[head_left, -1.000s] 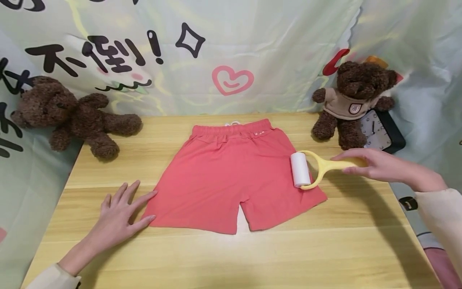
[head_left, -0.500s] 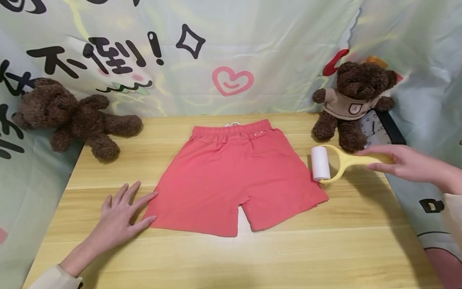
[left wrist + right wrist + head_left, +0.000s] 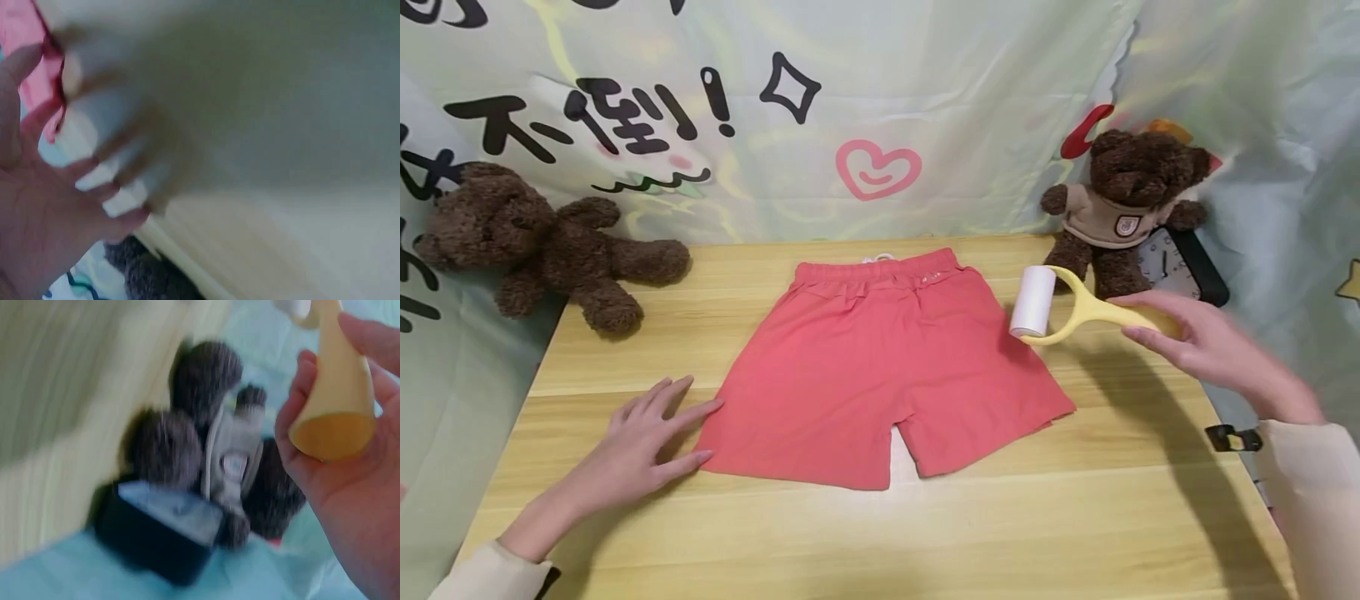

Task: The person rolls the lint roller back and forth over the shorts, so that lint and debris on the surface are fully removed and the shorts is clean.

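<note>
Red shorts [image 3: 850, 367] lie spread flat on the wooden table [image 3: 820, 542], waistband toward the back. My right hand [image 3: 1202, 342] grips the yellow handle of a lint roller [image 3: 1090, 312]. Its white roll overlaps the right side edge of the shorts in the head view, and a shadow falls on the cloth below it. In the right wrist view fingers and thumb wrap the handle [image 3: 337, 394]. My left hand [image 3: 632, 450] has its fingers spread, with thumb and forefinger tips right at the lower left corner of the shorts.
A brown teddy bear [image 3: 542, 242] lies at the back left. Another bear in a beige sweater [image 3: 1108, 217] sits at the back right, against a black-framed clock [image 3: 1180, 267]. A printed curtain [image 3: 970, 125] hangs behind the table.
The lint roller first moved right off the shorts' side edge, then back left and up toward the waistband. My left hand stays at the shorts' corner.
</note>
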